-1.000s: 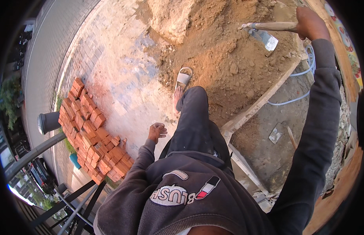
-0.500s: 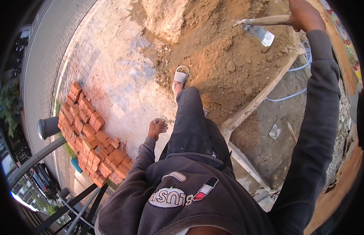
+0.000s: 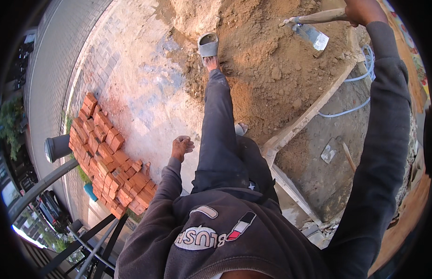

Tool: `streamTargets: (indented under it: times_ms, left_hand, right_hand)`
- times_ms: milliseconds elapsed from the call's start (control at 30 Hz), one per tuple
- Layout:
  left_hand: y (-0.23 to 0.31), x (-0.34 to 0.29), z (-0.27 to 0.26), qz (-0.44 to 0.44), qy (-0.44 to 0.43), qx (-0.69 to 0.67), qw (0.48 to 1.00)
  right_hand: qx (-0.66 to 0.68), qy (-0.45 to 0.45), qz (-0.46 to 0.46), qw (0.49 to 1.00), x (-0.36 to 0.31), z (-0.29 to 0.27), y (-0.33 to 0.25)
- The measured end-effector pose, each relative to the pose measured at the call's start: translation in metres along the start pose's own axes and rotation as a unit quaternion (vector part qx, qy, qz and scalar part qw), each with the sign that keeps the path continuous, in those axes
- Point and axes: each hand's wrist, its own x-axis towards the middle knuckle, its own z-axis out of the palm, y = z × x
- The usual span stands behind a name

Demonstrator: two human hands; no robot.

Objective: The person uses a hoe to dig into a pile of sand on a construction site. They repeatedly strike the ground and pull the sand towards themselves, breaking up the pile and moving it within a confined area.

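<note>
A hoe with a pale wooden handle (image 3: 320, 17) is in my right hand (image 3: 366, 11) at the upper right, its fingers closed around the handle's end. Its flat, worn metal blade (image 3: 312, 36) hangs over a heap of brown sand (image 3: 267, 56). My left hand (image 3: 182, 148) hangs low beside my left thigh, over the pale ground. Its fingers are loosely bent, and nothing shows in them. My sandalled left foot (image 3: 209, 49) is stretched forward at the sand's edge, while the other sandal (image 3: 241, 129) shows farther back beside my leg.
Stacked red bricks (image 3: 106, 160) stand at the left beside a dark post (image 3: 58, 149) and metal rails. A raised edge (image 3: 313, 111) separates the sand from a grey slab at the right. On that slab lie a pale hose (image 3: 348, 111) and a stick (image 3: 349, 157).
My left foot has stepped forward to the sand's edge. The hoe has shifted slightly right with my right hand. My left hand has moved a little up and left.
</note>
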Motion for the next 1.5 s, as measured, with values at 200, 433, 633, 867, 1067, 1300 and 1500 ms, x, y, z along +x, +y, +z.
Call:
streamTargets:
  times_ms: [200,433,633,867,1067,1300,1500]
  left_hand:
    - [0.013,-0.016,0.018,0.015,-0.008,0.002,1.000]
    - [0.022,-0.005,0.026,0.009,-0.036,0.066,0.997]
    - [0.056,0.003,0.041,0.080,-0.040,0.050,0.995]
    - [0.041,0.011,0.053,0.071,-0.046,0.028,0.996]
    - [0.015,0.008,0.048,0.034,-0.039,0.022,0.998]
    - [0.013,0.004,0.011,0.018,-0.017,0.030,0.999]
    - [0.021,-0.003,-0.004,0.027,0.008,0.048,0.998]
  right_hand:
    - [0.013,-0.001,0.013,1.000,-0.004,0.005,0.011]
    - [0.038,-0.007,0.010,0.999,0.000,0.015,0.013]
    - [0.076,0.015,0.033,0.996,-0.001,0.021,0.016]
    - [0.092,0.013,0.044,0.995,-0.002,0.017,0.014]
    - [0.080,0.000,0.046,0.996,-0.004,0.009,0.012]
    - [0.056,-0.002,0.035,0.998,-0.003,0.012,0.015]
    - [0.039,-0.010,0.030,0.999,-0.001,0.008,0.013]
